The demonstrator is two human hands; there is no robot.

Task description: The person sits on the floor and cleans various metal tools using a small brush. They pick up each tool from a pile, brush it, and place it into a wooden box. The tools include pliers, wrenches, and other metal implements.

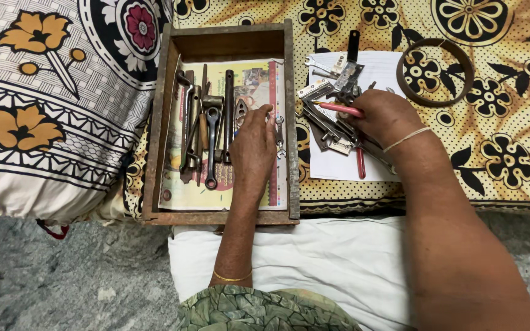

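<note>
1 wooden tray [156, 122] of tools, left hand [253, 147] fingers pinching small pliers [240, 114], right hand [380, 116] closed on red-handled pliers [342, 109]

- A printed sheet [259, 79], like a leaflet or a flattened package wrapper, is lining the floor of the wooden tray [154, 122]. It is showing yellow and green ground with a small picture panel near its upper right, red along its right edge, and tools are lying across most of it.
- A small white label or tag [338, 63], oblong in shape, is lying among the metal tools on the plain white paper to the right of the tray; its print is too small to tell.
</note>
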